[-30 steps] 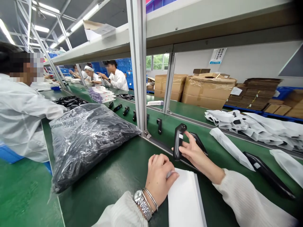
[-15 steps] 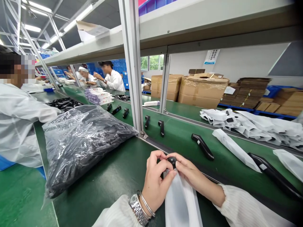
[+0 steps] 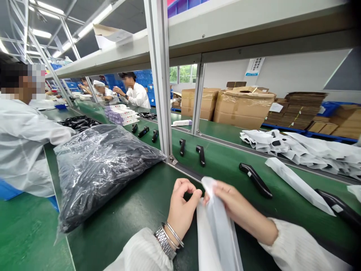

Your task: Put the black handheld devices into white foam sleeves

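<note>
My right hand (image 3: 225,197) is closed on a white pouch (image 3: 216,229), gripping it near its top, where a flap stands up. The pouch hangs down toward the bottom edge of the view. Just left of the pouch top, my left hand (image 3: 184,207) is in a pinch, thumb and forefinger tips touching; whether anything is between them I cannot make out. No black end shows at the pouch mouth. Beyond my hands, a black angled handheld device (image 3: 255,180) lies on the green belt (image 3: 225,169), with a white pouch (image 3: 300,185) and another black device (image 3: 338,207) to its right.
A clear plastic bag of black items (image 3: 104,169) lies on the left of the green worktop (image 3: 118,222). A metal post (image 3: 159,82) rises ahead, under a shelf (image 3: 248,34). White pouches (image 3: 307,150) are heaped behind the belt. A co-worker's sleeve (image 3: 36,124) is at left.
The black end at the pouch mouth has gone from sight. My hands have moved apart, and my right hand now holds up the pouch flap. Devices and pouch on the belt have shifted right.
</note>
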`<action>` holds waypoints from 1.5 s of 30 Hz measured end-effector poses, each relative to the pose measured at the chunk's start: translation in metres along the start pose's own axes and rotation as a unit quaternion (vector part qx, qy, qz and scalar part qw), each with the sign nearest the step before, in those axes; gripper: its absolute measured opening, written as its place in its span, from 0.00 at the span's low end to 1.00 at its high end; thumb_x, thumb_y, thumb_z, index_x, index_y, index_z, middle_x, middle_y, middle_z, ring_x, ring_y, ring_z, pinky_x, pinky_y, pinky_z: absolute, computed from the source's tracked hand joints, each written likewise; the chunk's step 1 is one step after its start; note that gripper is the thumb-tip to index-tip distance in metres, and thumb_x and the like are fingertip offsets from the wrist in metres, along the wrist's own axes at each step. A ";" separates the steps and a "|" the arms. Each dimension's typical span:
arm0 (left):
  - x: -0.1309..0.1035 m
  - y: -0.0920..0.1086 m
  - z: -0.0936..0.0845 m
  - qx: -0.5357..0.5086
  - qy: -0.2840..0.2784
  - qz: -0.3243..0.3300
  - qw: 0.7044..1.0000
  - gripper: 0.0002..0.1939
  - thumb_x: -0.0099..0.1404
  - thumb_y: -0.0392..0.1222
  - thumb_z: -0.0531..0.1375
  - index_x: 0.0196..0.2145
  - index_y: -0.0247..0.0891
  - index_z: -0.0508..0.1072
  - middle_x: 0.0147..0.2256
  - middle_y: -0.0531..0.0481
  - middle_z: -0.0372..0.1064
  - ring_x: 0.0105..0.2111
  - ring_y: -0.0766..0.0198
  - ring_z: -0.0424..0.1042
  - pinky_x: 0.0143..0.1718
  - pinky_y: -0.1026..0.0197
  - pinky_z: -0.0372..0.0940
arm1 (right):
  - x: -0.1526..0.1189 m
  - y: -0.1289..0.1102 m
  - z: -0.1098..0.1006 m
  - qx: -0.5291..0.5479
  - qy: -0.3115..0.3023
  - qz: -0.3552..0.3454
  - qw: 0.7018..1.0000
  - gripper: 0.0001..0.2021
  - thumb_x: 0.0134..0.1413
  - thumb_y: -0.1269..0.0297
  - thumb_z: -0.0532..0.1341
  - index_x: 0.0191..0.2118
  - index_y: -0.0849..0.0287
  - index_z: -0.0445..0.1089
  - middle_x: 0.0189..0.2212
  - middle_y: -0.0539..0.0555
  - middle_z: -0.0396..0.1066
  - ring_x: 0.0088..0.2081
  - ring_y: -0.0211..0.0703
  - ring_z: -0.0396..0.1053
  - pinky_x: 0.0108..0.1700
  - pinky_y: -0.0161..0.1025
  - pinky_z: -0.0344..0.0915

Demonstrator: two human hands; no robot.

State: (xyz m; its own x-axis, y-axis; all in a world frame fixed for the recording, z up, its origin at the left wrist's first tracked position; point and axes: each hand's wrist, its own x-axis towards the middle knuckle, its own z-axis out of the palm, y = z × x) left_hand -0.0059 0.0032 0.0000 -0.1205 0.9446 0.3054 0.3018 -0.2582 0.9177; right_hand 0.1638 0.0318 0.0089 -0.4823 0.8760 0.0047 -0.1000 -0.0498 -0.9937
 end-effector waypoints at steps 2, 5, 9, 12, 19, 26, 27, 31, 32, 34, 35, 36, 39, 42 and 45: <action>0.001 -0.004 -0.001 0.080 -0.025 -0.001 0.996 0.07 0.63 0.40 0.58 0.27 0.39 0.66 0.34 0.53 0.61 0.37 0.62 0.65 0.43 0.57 0.58 | 0.017 -0.010 -0.028 -0.065 0.122 -0.046 0.989 0.17 0.61 0.49 0.55 0.32 0.59 0.69 0.29 0.54 0.73 0.29 0.41 0.69 0.35 0.38 0.65; 0.001 -0.009 -0.002 0.211 -0.079 -0.009 0.974 0.04 0.60 0.42 0.61 0.30 0.40 0.69 0.35 0.52 0.63 0.39 0.58 0.65 0.45 0.53 0.55 | 0.051 -0.022 -0.084 -0.251 0.285 -0.105 0.919 0.17 0.61 0.49 0.50 0.33 0.57 0.65 0.25 0.51 0.70 0.27 0.43 0.68 0.31 0.39 0.65; -0.001 -0.014 0.001 0.279 -0.124 0.004 0.952 0.07 0.56 0.43 0.64 0.30 0.41 0.69 0.34 0.53 0.64 0.39 0.57 0.64 0.46 0.52 0.54 | 0.090 -0.025 -0.132 -0.365 0.358 -0.123 0.851 0.11 0.56 0.56 0.52 0.33 0.57 0.66 0.30 0.54 0.70 0.37 0.51 0.69 0.42 0.48 0.65; -0.003 -0.016 0.005 0.290 -0.140 0.035 0.946 0.04 0.59 0.36 0.60 0.28 0.40 0.68 0.32 0.54 0.65 0.37 0.60 0.64 0.43 0.55 0.53 | 0.111 -0.018 -0.125 -0.426 0.321 -0.138 0.835 0.12 0.52 0.63 0.55 0.42 0.58 0.68 0.43 0.59 0.70 0.48 0.54 0.66 0.52 0.51 0.60; -0.005 -0.014 0.006 0.315 -0.140 0.088 0.934 0.11 0.68 0.36 0.54 0.27 0.39 0.68 0.31 0.52 0.66 0.35 0.60 0.63 0.40 0.54 0.52 | 0.156 0.016 -0.044 -0.499 0.127 -0.102 0.851 0.23 0.54 0.65 0.61 0.57 0.49 0.64 0.47 0.56 0.70 0.51 0.49 0.67 0.52 0.43 0.60; -0.006 -0.011 0.005 0.277 -0.149 0.108 0.943 0.11 0.67 0.35 0.54 0.26 0.39 0.67 0.28 0.54 0.67 0.33 0.61 0.64 0.41 0.54 0.53 | 0.188 0.029 -0.043 -0.409 0.171 -0.010 0.896 0.14 0.62 0.58 0.59 0.48 0.61 0.68 0.47 0.56 0.69 0.44 0.45 0.70 0.47 0.48 0.67; -0.006 -0.010 0.005 0.263 -0.150 0.111 0.947 0.10 0.67 0.34 0.54 0.27 0.39 0.67 0.29 0.54 0.68 0.33 0.62 0.64 0.41 0.55 0.53 | 0.186 0.028 -0.045 -0.380 0.179 -0.004 0.908 0.14 0.63 0.57 0.57 0.48 0.61 0.67 0.45 0.56 0.70 0.42 0.44 0.71 0.44 0.47 0.69; -0.008 -0.005 0.004 0.231 -0.139 0.112 0.957 0.07 0.64 0.30 0.54 0.31 0.40 0.66 0.28 0.56 0.65 0.32 0.63 0.63 0.42 0.56 0.54 | 0.150 0.018 -0.042 -0.262 0.171 -0.007 0.950 0.17 0.64 0.61 0.50 0.57 0.59 0.57 0.35 0.53 0.72 0.37 0.44 0.74 0.41 0.46 0.71; -0.008 -0.004 0.004 0.230 -0.134 0.113 0.957 0.07 0.64 0.30 0.55 0.30 0.40 0.65 0.28 0.56 0.64 0.32 0.63 0.63 0.42 0.56 0.54 | 0.134 0.014 -0.040 -0.234 0.160 -0.016 0.959 0.20 0.63 0.62 0.51 0.59 0.58 0.52 0.35 0.53 0.72 0.39 0.44 0.75 0.42 0.46 0.71; -0.008 -0.002 0.003 0.226 -0.124 0.117 0.959 0.07 0.63 0.32 0.57 0.29 0.39 0.65 0.30 0.55 0.64 0.34 0.62 0.63 0.44 0.56 0.54 | 0.101 0.008 -0.034 -0.140 0.122 -0.041 0.982 0.29 0.59 0.61 0.56 0.63 0.52 0.44 0.39 0.52 0.72 0.43 0.45 0.75 0.45 0.46 0.70; -0.008 -0.002 0.003 0.221 -0.118 0.117 0.961 0.07 0.63 0.33 0.59 0.28 0.39 0.65 0.31 0.55 0.64 0.35 0.62 0.63 0.44 0.56 0.54 | 0.085 0.005 -0.032 -0.080 0.099 -0.052 0.991 0.34 0.57 0.60 0.60 0.63 0.49 0.41 0.41 0.52 0.71 0.44 0.46 0.75 0.46 0.47 0.70; -0.008 -0.001 0.003 0.215 -0.112 0.115 0.963 0.07 0.62 0.34 0.61 0.28 0.39 0.66 0.32 0.54 0.64 0.36 0.62 0.63 0.45 0.55 0.54 | 0.069 0.003 -0.031 -0.020 0.077 -0.059 0.995 0.38 0.54 0.59 0.63 0.63 0.45 0.39 0.42 0.52 0.71 0.44 0.47 0.75 0.46 0.48 0.70; -0.008 -0.001 0.002 0.193 -0.100 0.114 0.969 0.08 0.59 0.35 0.63 0.27 0.39 0.66 0.33 0.54 0.63 0.38 0.61 0.64 0.46 0.55 0.55 | 0.038 0.004 -0.030 0.074 0.042 -0.064 0.994 0.45 0.48 0.61 0.69 0.63 0.40 0.38 0.41 0.50 0.70 0.41 0.48 0.76 0.44 0.50 0.71; -0.008 0.001 0.003 0.171 -0.105 0.122 0.972 0.08 0.59 0.34 0.63 0.27 0.39 0.66 0.34 0.53 0.63 0.39 0.60 0.64 0.47 0.54 0.56 | 0.025 0.014 -0.029 0.070 0.030 -0.062 0.995 0.49 0.47 0.60 0.70 0.64 0.39 0.34 0.39 0.50 0.69 0.37 0.46 0.76 0.43 0.51 0.71; -0.011 0.005 0.003 0.149 -0.114 0.129 0.974 0.07 0.60 0.32 0.62 0.29 0.40 0.67 0.36 0.52 0.63 0.41 0.60 0.64 0.48 0.55 0.57 | 0.019 0.021 -0.023 0.046 0.011 -0.062 0.997 0.47 0.48 0.55 0.69 0.64 0.42 0.35 0.41 0.52 0.69 0.38 0.45 0.74 0.44 0.49 0.69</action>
State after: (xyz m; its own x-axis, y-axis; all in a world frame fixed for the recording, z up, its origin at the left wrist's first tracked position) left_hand -0.0003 -0.0077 0.0003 0.1974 0.8854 0.4208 0.5587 -0.4543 0.6939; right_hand 0.1729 0.0585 -0.0143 -0.4414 0.8888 0.1231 -0.2381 0.0163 -0.9711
